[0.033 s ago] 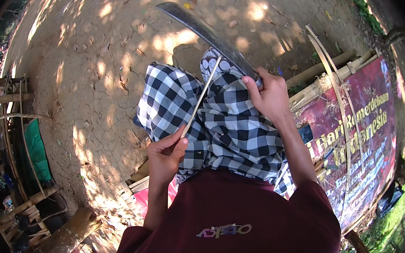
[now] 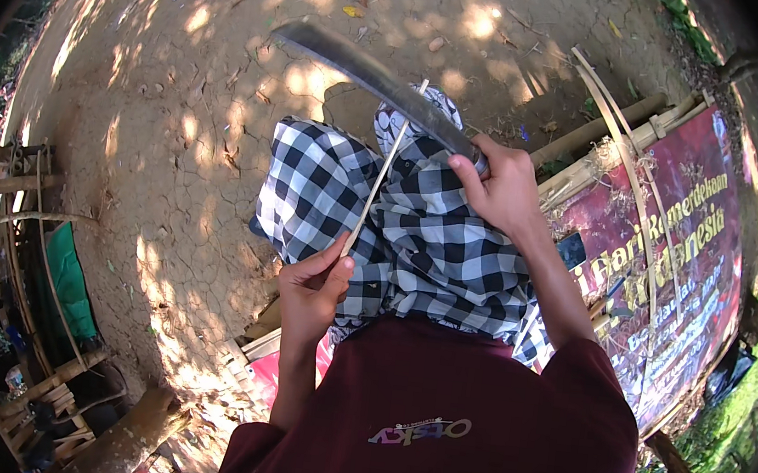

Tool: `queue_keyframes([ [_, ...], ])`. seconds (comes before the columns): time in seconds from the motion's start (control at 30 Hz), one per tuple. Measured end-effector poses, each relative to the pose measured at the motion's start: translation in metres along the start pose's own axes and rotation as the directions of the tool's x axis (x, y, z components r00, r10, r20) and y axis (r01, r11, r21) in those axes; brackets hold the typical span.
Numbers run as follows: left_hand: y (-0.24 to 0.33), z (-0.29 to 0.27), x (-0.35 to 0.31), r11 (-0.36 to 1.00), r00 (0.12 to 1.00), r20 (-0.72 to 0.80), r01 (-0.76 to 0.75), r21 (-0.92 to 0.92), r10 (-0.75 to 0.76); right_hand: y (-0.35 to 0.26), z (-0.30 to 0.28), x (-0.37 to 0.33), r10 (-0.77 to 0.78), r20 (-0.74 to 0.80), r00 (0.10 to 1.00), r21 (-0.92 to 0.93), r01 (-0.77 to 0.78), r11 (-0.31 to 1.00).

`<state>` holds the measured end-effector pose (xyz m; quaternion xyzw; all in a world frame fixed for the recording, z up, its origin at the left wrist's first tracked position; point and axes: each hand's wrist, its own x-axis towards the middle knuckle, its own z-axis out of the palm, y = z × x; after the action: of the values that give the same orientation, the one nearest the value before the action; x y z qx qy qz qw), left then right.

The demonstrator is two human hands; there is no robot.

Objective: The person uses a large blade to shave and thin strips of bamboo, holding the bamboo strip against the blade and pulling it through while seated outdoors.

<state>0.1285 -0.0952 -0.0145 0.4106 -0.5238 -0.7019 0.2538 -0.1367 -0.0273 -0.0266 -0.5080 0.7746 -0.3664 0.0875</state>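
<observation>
My right hand [image 2: 500, 186] is closed round the handle end of a machete [image 2: 368, 74]; its long dark blade points up and to the left. A thin pale wooden strip [image 2: 379, 181], perhaps split bamboo, is pinched at its lower end by my left hand [image 2: 315, 287]. The strip slants up between my knees, and the blade crosses over it close to its far end, with a short tip showing beyond. Whether the edge touches the strip I cannot tell. Below lie my legs in black-and-white checked cloth [image 2: 321, 175].
To the right, a dark red printed banner [image 2: 674, 240] covers a bamboo-edged platform, with long split strips [image 2: 624, 142] and shavings on it. Cracked dry earth [image 2: 160, 121] stretches ahead and left. At far left stand a bamboo frame and a green sheet [image 2: 71, 283].
My right hand and the machete have shifted a little left and toward me, so the strip's far tip now shows past the blade. My left hand has barely moved.
</observation>
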Motion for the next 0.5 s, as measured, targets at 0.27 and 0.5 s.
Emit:
queue_keyframes([
  [0.27,-0.009,0.006,0.015,0.998,0.996,0.075,-0.059,0.027,0.057,-0.028,0.011,-0.020,-0.375,0.184,0.909,-0.171,0.405,0.898],
  [0.5,-0.003,0.000,0.003,0.991,0.999,-0.003,0.037,0.125,-0.037,-0.011,0.002,0.001,0.038,0.060,0.997,-0.036,-0.036,0.999],
])
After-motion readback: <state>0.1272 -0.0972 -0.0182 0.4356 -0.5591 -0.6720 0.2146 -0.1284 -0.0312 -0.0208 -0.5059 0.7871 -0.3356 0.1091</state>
